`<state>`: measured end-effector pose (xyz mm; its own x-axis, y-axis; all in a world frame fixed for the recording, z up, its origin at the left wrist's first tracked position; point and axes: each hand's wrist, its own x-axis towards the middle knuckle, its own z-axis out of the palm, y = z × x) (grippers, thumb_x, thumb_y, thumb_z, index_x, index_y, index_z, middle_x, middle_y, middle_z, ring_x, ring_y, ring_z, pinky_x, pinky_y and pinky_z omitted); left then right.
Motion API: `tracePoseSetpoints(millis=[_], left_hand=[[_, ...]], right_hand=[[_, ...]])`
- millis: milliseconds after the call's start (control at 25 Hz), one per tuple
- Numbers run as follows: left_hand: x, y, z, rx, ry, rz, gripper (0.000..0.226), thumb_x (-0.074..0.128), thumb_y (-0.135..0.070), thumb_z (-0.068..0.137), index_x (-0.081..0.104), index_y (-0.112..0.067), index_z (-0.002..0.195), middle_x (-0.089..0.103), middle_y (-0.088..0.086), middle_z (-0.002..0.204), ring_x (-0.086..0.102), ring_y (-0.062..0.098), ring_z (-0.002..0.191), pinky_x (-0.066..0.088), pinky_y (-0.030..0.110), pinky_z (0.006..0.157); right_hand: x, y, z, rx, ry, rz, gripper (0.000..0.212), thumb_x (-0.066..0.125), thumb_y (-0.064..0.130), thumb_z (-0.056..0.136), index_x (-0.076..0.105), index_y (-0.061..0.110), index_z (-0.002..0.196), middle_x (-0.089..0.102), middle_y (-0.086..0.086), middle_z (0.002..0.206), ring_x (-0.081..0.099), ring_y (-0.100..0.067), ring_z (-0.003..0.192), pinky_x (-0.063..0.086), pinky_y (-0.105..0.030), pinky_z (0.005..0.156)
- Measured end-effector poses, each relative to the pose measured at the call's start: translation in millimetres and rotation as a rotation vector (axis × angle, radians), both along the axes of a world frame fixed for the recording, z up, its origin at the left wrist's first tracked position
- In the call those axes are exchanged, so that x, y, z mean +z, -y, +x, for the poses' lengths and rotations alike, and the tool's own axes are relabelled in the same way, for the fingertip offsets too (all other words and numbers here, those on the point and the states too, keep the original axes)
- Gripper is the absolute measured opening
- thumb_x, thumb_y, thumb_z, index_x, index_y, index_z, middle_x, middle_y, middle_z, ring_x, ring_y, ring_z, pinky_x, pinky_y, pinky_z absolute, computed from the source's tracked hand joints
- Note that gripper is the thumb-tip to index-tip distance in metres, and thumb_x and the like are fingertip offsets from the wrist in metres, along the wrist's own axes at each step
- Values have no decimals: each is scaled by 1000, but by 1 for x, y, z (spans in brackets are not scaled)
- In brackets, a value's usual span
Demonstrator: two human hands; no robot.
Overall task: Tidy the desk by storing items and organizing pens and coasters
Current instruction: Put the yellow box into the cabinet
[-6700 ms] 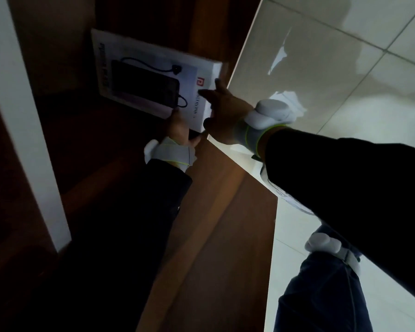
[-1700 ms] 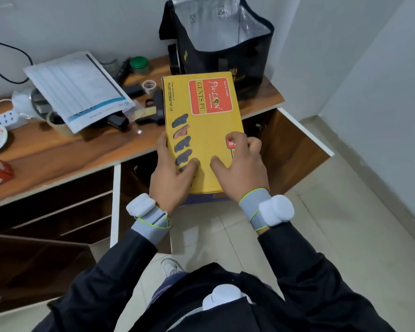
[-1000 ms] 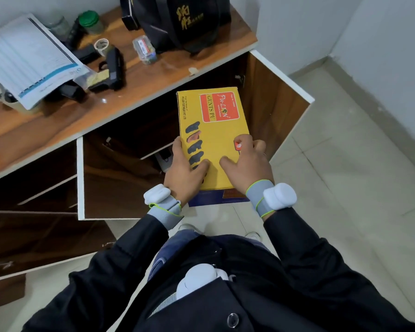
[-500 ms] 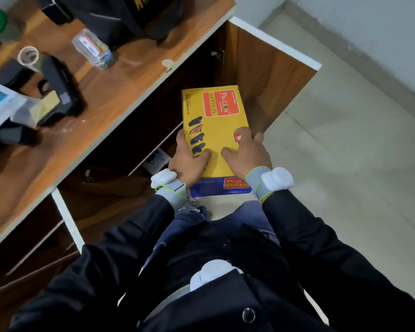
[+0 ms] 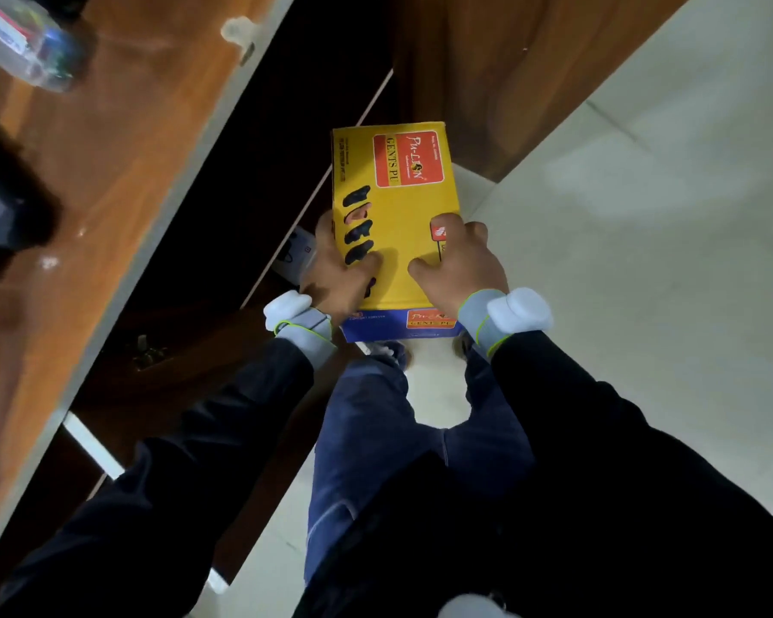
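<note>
A wooden surface (image 5: 108, 180) with a pale front edge runs diagonally across the upper left, above a dark open cabinet (image 5: 260, 180) whose wooden door (image 5: 509, 82) stands swung out over the pale tiled floor (image 5: 643, 260). Near the surface's far edge lies a clear plastic container (image 5: 23, 42) with red and blue contents, blurred; a small white lump (image 5: 237, 31) sits right at the front edge, and a dark object (image 5: 1, 216), too blurred to identify, lies further along.

The person stands just in front of the cabinet opening, holding a yellow shoe box (image 5: 393, 216) level in the air, off the surface and in front of its edge, over the floor. The box has a red label reading "GENTS PU" and a blue lower half visible at its near end. The left hand (image 5: 335, 269) grips the box's left side, thumb lying on the lid and fingers (image 5: 324, 225) wrapped under the edge. The right hand (image 5: 460, 265) grips the right side near the close end, thumb on the lid, fingers (image 5: 476, 229) curled over the edge. Both hands are clamped on the box. Each wrist wears a grey band with a white module, and the sleeves are dark. Inside the cabinet, just left of the left hand, a white item (image 5: 297, 252) shows partly on a shelf.
</note>
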<state>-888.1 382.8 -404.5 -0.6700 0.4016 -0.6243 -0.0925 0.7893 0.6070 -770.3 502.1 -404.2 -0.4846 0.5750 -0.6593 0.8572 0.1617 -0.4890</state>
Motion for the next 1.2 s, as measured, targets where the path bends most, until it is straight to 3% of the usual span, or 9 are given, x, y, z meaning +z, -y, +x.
tracePoseSetpoints(millis=[80,200,280,360,600,720,880,1080,1200], left_hand=[[-33,3,-2,36,51,7,70,66,-19,90,27,-22,148,58,-6,121,62,2,109,50,8,67],[-79,21,-7,95,106,16,74,68,-26,83,29,-24,146,59,-7,124,61,11,113,52,27,87],[-112,35,-12,123,109,-11,75,69,-26,80,32,-26,145,62,-18,113,63,-5,100,53,20,77],[-147,51,-17,147,122,-35,74,72,-25,80,34,-26,144,63,-21,108,64,-9,94,53,18,72],[-243,83,-34,267,200,-130,73,72,-19,87,33,-26,149,64,-12,112,62,18,111,57,18,72],[-286,89,-40,286,189,-142,77,72,-12,86,32,-20,151,55,5,137,54,27,124,50,37,100],[-347,92,-49,337,121,-119,81,71,-9,86,26,-20,153,49,7,145,50,27,128,45,35,97],[-410,87,-72,429,113,-20,75,68,-10,89,31,-27,152,55,1,141,56,25,123,49,43,98],[-443,82,-95,468,120,3,72,68,-8,88,34,-26,151,57,3,139,58,26,121,51,45,97]], right_hand=[[-34,2,-2,28,28,-19,53,57,44,81,38,32,128,34,-4,123,52,-34,73,38,-33,69],[-79,18,-8,55,34,-53,56,58,45,80,37,32,131,34,-5,128,52,-34,75,38,-33,70],[-110,30,-14,40,33,-68,57,58,44,80,37,32,132,34,-4,129,51,-33,75,37,-32,70],[-143,45,-19,31,31,-91,57,60,43,80,38,31,131,35,-4,129,52,-34,77,36,-33,71],[-239,78,-30,-12,-76,-146,63,68,38,75,40,30,132,38,-1,132,56,-32,80,44,-34,71],[-279,84,-32,-21,-132,-183,67,68,33,74,39,31,134,37,2,135,55,-28,77,43,-32,71],[-342,84,-46,-35,-194,-197,69,70,25,71,40,33,133,36,6,137,52,-26,75,39,-31,67],[-407,70,-80,60,-187,-188,83,72,20,71,32,34,142,15,4,157,52,-31,113,34,-29,79],[-440,60,-109,79,-206,-191,88,70,18,73,28,37,147,6,7,161,40,-32,134,34,-30,86]])
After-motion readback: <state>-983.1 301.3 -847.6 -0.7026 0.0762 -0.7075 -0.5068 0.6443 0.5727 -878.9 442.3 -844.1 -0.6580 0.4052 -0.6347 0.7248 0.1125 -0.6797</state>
